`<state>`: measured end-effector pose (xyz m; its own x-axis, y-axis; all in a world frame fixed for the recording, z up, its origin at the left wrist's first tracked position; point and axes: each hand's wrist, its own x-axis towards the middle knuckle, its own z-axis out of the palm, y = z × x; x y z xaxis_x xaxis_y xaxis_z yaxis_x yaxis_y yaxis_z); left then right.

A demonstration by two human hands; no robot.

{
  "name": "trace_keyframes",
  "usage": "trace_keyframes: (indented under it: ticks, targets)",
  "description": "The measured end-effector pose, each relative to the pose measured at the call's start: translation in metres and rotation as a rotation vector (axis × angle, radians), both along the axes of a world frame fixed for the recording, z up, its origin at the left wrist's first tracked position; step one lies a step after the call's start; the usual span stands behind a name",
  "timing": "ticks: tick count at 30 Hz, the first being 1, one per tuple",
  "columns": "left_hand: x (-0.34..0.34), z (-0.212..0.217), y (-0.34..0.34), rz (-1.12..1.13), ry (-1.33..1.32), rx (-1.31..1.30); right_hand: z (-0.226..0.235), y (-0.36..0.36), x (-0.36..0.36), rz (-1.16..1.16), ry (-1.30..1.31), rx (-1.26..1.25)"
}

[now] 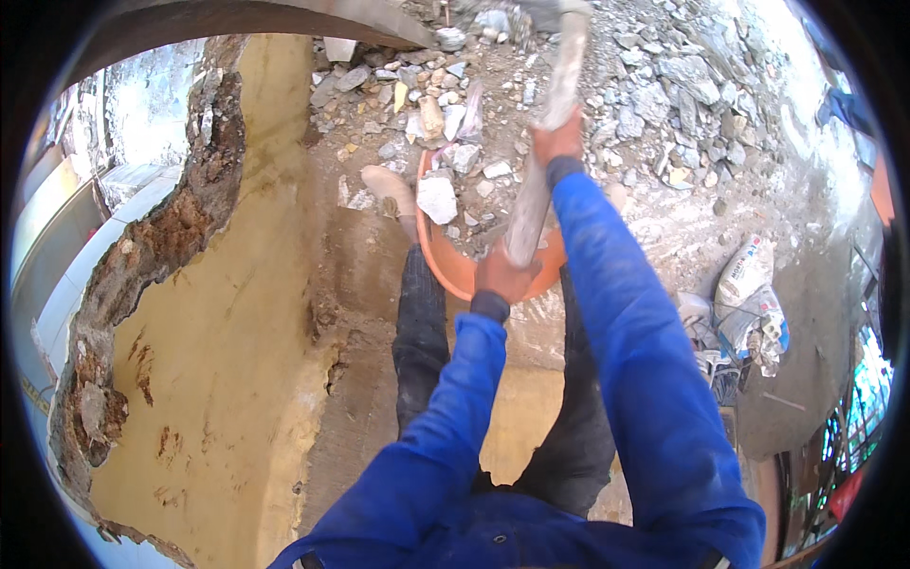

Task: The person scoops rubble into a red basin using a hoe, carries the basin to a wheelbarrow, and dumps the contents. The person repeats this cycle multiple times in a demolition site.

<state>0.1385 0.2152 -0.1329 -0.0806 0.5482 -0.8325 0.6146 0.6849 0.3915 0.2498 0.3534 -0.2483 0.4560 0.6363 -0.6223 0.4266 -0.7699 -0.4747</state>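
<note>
Both my hands are closed around the long wooden handle of a hoe (pixel 529 213). My left hand (pixel 504 273) grips its near end, above the orange basin (pixel 434 254). Farther up the handle, my right hand (pixel 557 142) is wrapped round the wood. The tool's grey metal head lies at the top edge, blurred and partly cut off, over the rubble. The basin stands between my feet and holds a large pale stone (pixel 437 199) and smaller bits; my left hand and the handle hide part of it.
Broken stone and rubble (pixel 654 100) spread across the far ground. A yellow wall (pixel 218 313) with a jagged broken edge (pixel 156 251) rises on my left, and a curved beam (pixel 256 17) crosses the upper left. Crumpled white sacks (pixel 749 303) lie to the right.
</note>
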Motion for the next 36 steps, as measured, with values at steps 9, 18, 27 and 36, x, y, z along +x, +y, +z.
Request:
trace_keyframes:
  ticks: [9, 18, 27, 36]
  targets:
    - [-0.004, 0.098, -0.145, -0.080, 0.149, -0.267, 0.045, -0.180, -0.016, 0.011, 0.194, -0.060]
    - [0.013, 0.212, -0.210, -0.135, 0.071, -0.425, 0.176, -0.270, 0.025, -0.032, 0.332, -0.051]
    - [0.104, 0.017, 0.046, -0.004, -0.104, 0.043, 0.043, 0.041, 0.120, 0.104, -0.094, 0.506]
    - [0.097, 0.039, -0.024, 0.075, -0.219, -0.141, 0.031, -0.019, 0.096, 0.339, -0.234, -0.400]
